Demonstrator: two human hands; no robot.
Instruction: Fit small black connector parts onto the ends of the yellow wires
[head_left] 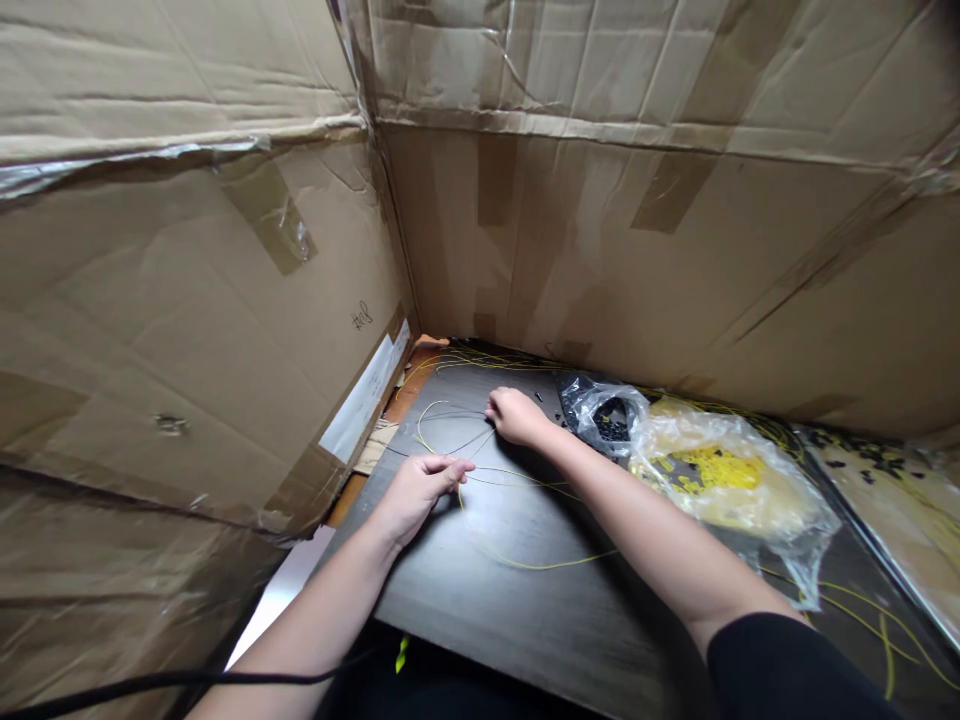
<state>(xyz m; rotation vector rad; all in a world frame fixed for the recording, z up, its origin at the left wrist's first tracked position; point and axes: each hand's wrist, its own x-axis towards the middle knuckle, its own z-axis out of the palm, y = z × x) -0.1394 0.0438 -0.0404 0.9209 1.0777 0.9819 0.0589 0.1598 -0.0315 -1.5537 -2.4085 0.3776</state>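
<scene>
Over the left part of the dark tabletop (510, 610), my left hand (431, 485) pinches a thin yellow wire (525, 567) between thumb and fingertips. The wire curves away across the table, and part of it passes under my right forearm. Farther back, my right hand (510, 413) is closed with its fingertips pressed together near a dark thin wire (450, 414). A thin strand runs between the two hands. Exactly what the right fingers grip is too small to make out. Loops of yellow and dark wire lie about both hands.
Cardboard walls (600, 260) close off the back and left. On the right lie a clear plastic bag of yellow parts (720, 468) and a bag of small black parts (611, 415). More yellow wires (870, 620) trail at far right, near a tray (892, 510) with black pieces.
</scene>
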